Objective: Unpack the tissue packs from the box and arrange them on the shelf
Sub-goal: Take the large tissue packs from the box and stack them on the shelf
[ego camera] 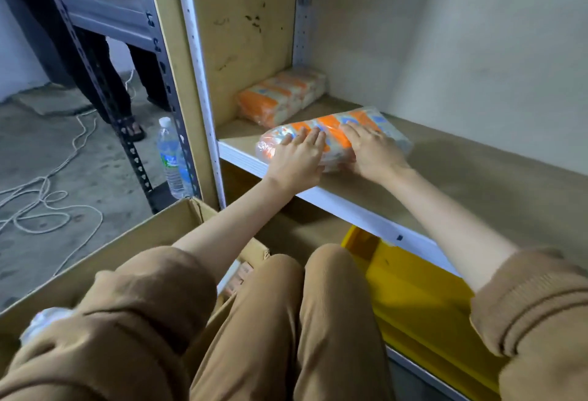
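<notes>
The shelf (pixel 461 177) in front of me is a bare board on a white metal rail, with a wooden side panel on its left end, and below my left arm the cardboard box (pixel 133 241) stands open on the floor, a plastic-wrapped pack just showing at its near corner. Under the shelf sits a yellow bin (pixel 413 302), and a water bottle (pixel 170 158) stands on the floor beside the rack post. One tissue pack (pixel 283 96) already lies in the back left corner against the panel. The orange-and-white tissue pack in hand (pixel 391 133) lies flat near the front edge, slanted across the board and well apart from the first one. My left hand (pixel 296 158) rests on its near left part and my right hand (pixel 372 152) on its right part, the fingers (pixel 313 139) of both laid flat and slightly spread on the wrap, pressing rather than clamping. To do this step well, I judge I should slide the pack back and leftward with even pressure from both palms, turning it until its long side runs parallel to the first pack, then nudge it snug alongside so no gap is wasted. The wrap looks slippery and soft, so pushing low on the near side should keep it from buckling or riding up.
</notes>
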`<state>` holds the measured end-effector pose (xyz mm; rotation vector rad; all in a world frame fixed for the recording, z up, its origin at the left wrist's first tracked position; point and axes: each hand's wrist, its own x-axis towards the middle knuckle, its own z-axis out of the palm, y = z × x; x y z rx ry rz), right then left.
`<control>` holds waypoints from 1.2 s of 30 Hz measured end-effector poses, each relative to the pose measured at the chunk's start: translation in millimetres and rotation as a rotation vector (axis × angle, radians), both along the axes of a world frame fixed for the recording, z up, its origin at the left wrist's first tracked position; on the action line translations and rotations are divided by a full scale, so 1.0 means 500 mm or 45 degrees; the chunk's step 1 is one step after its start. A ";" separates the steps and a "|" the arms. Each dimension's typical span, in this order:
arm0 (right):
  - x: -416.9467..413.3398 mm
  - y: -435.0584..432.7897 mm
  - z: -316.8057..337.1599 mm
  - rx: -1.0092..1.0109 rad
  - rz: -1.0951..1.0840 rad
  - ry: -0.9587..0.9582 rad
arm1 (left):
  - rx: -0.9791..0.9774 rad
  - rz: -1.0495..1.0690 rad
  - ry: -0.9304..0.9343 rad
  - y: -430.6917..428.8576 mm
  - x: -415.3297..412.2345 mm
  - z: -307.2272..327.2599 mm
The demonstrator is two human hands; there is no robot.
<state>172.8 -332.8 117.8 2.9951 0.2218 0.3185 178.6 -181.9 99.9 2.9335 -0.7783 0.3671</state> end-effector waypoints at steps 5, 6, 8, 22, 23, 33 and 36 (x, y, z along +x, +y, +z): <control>0.040 -0.037 -0.058 0.071 -0.027 0.055 | 0.065 0.019 0.083 -0.047 0.034 -0.036; 0.048 -0.042 -0.061 0.116 -0.021 0.061 | 0.070 0.028 0.084 -0.051 0.042 -0.040; 0.064 -0.051 -0.060 0.186 0.001 0.103 | 0.052 0.044 0.097 -0.050 0.056 -0.043; 0.119 -0.035 -0.124 0.524 -0.338 0.104 | 0.092 0.117 0.123 -0.088 0.184 -0.047; 0.119 -0.030 -0.134 0.578 -0.379 0.149 | 0.087 0.128 0.115 -0.093 0.194 -0.046; 0.207 -0.008 -0.169 0.498 -0.394 0.370 | 0.133 0.161 0.069 -0.122 0.287 -0.021; 0.242 0.008 -0.172 0.522 -0.419 0.326 | 0.112 0.185 0.028 -0.120 0.312 0.000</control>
